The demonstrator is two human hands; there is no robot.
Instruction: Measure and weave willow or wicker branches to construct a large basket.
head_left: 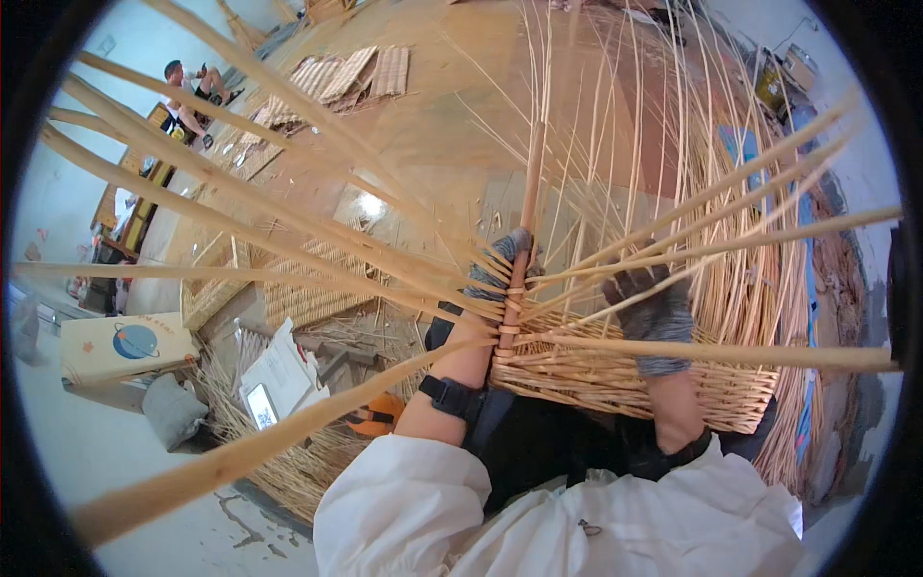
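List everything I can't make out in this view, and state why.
All in the head view:
Left hand: the upright brown rod and pale rods cover part of it, so its full grip is hidden.
Right hand: dark, blurred fingers; whether they pinch a rod is unclear.
Phone: screen too small to read.
Seated person: too small and distant for detail.

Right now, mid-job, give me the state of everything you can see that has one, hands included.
Left hand: gloved, closed around the brown rod
Right hand: gloved, over the wicker piece; grip unclear
Brown rod: roughly upright in view, bound with wicker strips
Wicker piece: partly woven, long ends loose
Phone: face up, screen lit
Papers: loose, unrolled
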